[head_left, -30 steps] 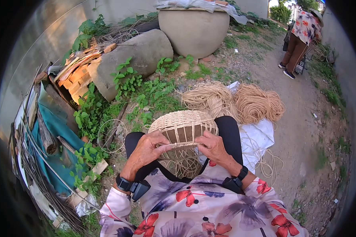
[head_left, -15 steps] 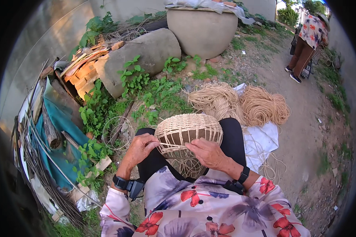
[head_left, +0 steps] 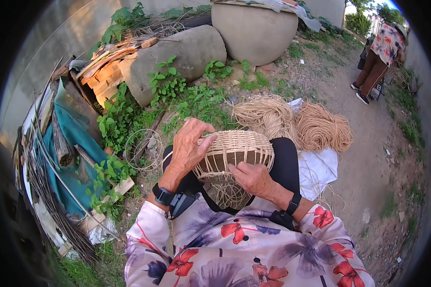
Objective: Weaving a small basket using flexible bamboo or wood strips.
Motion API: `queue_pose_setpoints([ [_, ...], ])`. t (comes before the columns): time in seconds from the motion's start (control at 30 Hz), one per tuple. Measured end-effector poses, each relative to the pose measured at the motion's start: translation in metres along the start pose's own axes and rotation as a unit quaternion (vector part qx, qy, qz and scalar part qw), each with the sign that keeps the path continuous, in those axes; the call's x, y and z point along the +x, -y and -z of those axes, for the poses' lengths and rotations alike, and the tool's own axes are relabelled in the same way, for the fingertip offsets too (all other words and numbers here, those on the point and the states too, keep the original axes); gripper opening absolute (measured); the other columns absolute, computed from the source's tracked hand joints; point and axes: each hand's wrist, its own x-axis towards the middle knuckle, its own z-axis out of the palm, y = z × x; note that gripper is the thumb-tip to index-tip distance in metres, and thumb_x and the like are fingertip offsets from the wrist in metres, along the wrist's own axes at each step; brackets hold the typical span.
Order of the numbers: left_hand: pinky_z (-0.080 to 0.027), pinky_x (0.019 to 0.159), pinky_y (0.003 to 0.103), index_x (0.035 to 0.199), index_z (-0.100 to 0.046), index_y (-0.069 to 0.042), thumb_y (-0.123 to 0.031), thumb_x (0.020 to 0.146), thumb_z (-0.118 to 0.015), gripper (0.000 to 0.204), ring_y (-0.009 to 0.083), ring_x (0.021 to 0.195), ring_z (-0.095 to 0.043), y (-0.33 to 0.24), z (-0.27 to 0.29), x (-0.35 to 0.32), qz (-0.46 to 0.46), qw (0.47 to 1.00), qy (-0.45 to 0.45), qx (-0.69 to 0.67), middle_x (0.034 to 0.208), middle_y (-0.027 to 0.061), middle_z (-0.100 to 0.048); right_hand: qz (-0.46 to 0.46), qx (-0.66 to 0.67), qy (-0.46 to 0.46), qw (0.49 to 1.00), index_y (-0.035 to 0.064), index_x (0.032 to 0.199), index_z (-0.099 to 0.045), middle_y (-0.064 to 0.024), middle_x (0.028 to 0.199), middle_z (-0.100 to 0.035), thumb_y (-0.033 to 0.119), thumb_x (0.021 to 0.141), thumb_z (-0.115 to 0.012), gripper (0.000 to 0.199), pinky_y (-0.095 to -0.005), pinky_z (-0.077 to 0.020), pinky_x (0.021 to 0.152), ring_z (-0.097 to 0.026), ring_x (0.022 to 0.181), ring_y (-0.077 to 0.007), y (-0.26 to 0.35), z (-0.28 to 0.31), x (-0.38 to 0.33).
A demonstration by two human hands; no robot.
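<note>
A partly woven basket of pale cord rests between my knees, tilted so its dark inner form shows through upright strands. At its upper left side is my left hand, the fingers bent and the thumb against the weave. A loose strand bows out to the left of that hand; its end is hidden behind the fingers. My right hand is closed at the basket's near edge, thumb and fingertips pinching the open strands there. Below the basket, loose cord lies tangled between my legs.
Two big bundles of cord, one pale and one tan, lie on a white sheet. A thin cord coil lies left. Beyond are a concrete cylinder and large pot. A person stands on the path.
My left hand has moved up and right, from the basket's lower left edge to its upper left side. The right hand stays at the near edge. The view has shifted slightly.
</note>
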Motion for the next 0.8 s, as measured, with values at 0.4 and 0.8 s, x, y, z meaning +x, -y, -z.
queue_pose_setpoints([
  [0.4, -0.048, 0.062, 0.041, 0.089, -0.068, -0.003, -0.012, 0.084, -0.068, 0.01, 0.0316, 0.07, -0.061, -0.019, 0.011, -0.044, 0.031, 0.99, 0.122, -0.068, 0.072, 0.0119, -0.058, -0.052, 0.045, -0.031, 0.997, 0.0039, 0.11, -0.064, -0.0056, 0.079, -0.05, 0.008, 0.079, -0.068, 0.032, -0.0333, -0.0492, 0.049, -0.059, 0.059, -0.0207, -0.011, 0.01, 0.005],
  [0.8, -0.049, 0.069, 0.029, 0.101, -0.071, -0.001, -0.017, 0.095, -0.058, 0.022, 0.011, 0.075, -0.06, 0.01, 0.015, 0.035, 0.118, 0.955, 0.216, -0.163, 0.083, 0.0044, -0.068, -0.093, 0.088, -0.076, 0.989, 0.0068, 0.115, -0.064, -0.0059, 0.079, -0.05, 0.007, 0.081, -0.068, 0.034, -0.034, -0.0488, 0.051, -0.059, 0.062, -0.0216, -0.011, 0.0, 0.003],
])
